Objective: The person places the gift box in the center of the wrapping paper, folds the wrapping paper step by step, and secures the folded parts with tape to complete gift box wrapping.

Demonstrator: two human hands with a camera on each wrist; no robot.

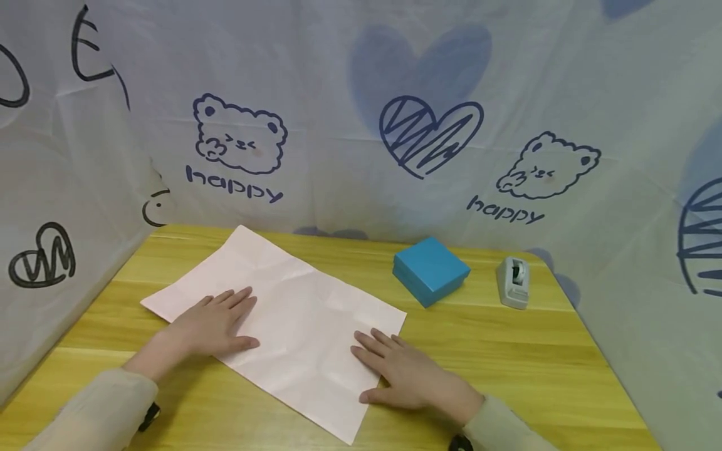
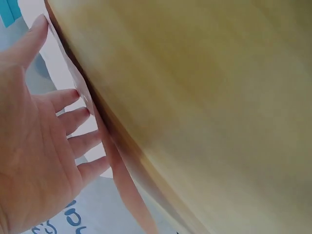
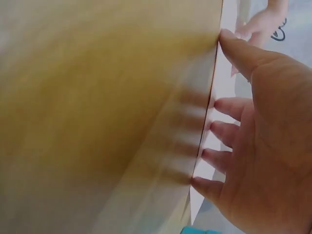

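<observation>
A large sheet of pale pink paper (image 1: 299,313), lightly creased, lies at a slant on the wooden table. My left hand (image 1: 217,322) rests on its left part with fingers spread and thumb pointing right. On the right end of the sheet lies my right hand (image 1: 403,369), fingers straight and thumb over the near right edge. In the left wrist view the fingertips of the left hand (image 2: 53,131) touch the paper (image 2: 56,61). The right wrist view has the right hand (image 3: 263,136) with its fingertips pressed against the paper (image 3: 225,83).
Beyond the paper's right end sits a blue box (image 1: 431,269). A white tape dispenser (image 1: 514,283) stands farther right on the table (image 1: 496,351). Behind the table hangs a white cloth (image 1: 333,144) printed with bears and hearts.
</observation>
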